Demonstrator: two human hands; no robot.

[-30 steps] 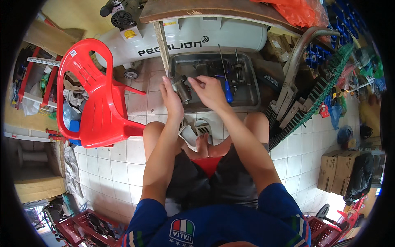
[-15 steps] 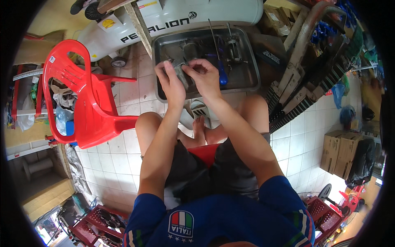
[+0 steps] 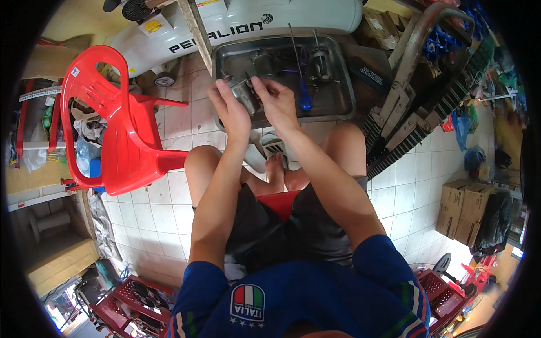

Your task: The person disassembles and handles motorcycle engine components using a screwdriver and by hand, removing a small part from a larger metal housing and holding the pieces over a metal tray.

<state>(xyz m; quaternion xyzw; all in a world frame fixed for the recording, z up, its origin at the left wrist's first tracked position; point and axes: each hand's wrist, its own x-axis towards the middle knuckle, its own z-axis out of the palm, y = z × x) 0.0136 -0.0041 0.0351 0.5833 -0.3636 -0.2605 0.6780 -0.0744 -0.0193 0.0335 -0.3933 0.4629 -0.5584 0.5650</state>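
Note:
A grey metal cylinder (image 3: 246, 98) with a short thin pin at its upper end is held tilted between my two hands, above the left front part of a dark metal tray (image 3: 341, 117). My left hand (image 3: 232, 117) is closed on its left side, thumb along it. From the right, my right hand (image 3: 278, 108) grips it near its upper edge with thumb and fingers. In the tray lie a long screwdriver (image 3: 305, 97) with a blue handle and a metal part with rods (image 3: 321, 65). Behind my hands sits another round metal part (image 3: 262, 63).
A red plastic chair (image 3: 127, 143) stands to the left. Behind the tray lies a large white tank (image 3: 298, 19). Heavy metal clamp-like arms (image 3: 403, 101) rise close on the right. Cardboard boxes (image 3: 463, 211) stand farther right on the tiled floor.
My hands have turned the metal cylinder, so more of its side shows. My right thumb and fingers have opened slightly and shifted along its upper edge. The view has tilted a little.

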